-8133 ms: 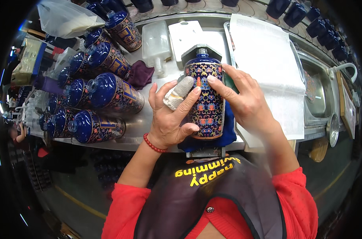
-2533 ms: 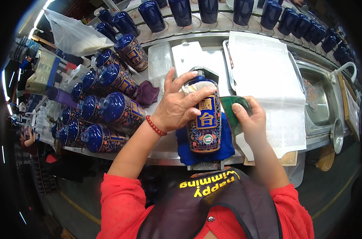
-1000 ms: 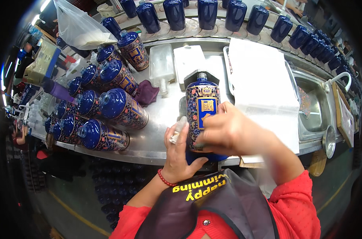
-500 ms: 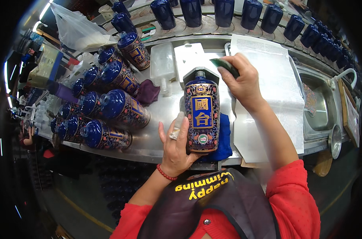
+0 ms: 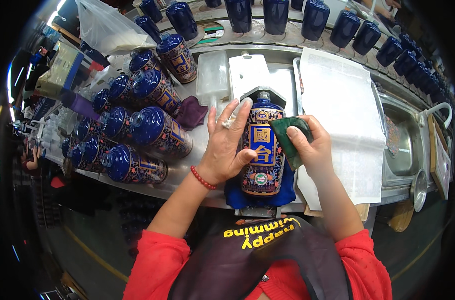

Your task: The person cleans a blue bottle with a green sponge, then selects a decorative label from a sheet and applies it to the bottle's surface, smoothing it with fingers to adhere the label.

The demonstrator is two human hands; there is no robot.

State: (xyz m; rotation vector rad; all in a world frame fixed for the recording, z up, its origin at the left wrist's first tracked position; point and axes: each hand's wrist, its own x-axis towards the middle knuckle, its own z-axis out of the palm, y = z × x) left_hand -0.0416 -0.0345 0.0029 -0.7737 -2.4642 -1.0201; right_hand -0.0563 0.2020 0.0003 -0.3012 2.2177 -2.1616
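A dark blue bottle [image 5: 262,170] with a flowered wrap and a gold-on-blue label lies tilted in a grey cradle, its clear glass neck pointing away from me. Along its left side is my left hand [image 5: 222,145], fingers stretched apart and the thumb over the label's edge; whether it presses on the bottle I cannot tell. White coverings sit on some of its fingers. In my right hand [image 5: 315,147] is a flat green scraper [image 5: 289,137], pinched between thumb and fingers, its edge at the bottle's right side. A blue cloth [image 5: 232,196] lies under the bottle's base.
Several wrapped bottles [image 5: 160,131] stand on the left, beside a purple cloth [image 5: 191,113]. White sheets [image 5: 340,130] cover the counter on the right, before a metal sink [image 5: 406,145]. Plain blue bottles [image 5: 238,15] line a curved conveyor [image 5: 257,34] at the back.
My right hand has brought the scraper down to the bottle's right side. My left hand has moved from the bottle's base up along its left side, fingers spreading. The view has shifted slightly.
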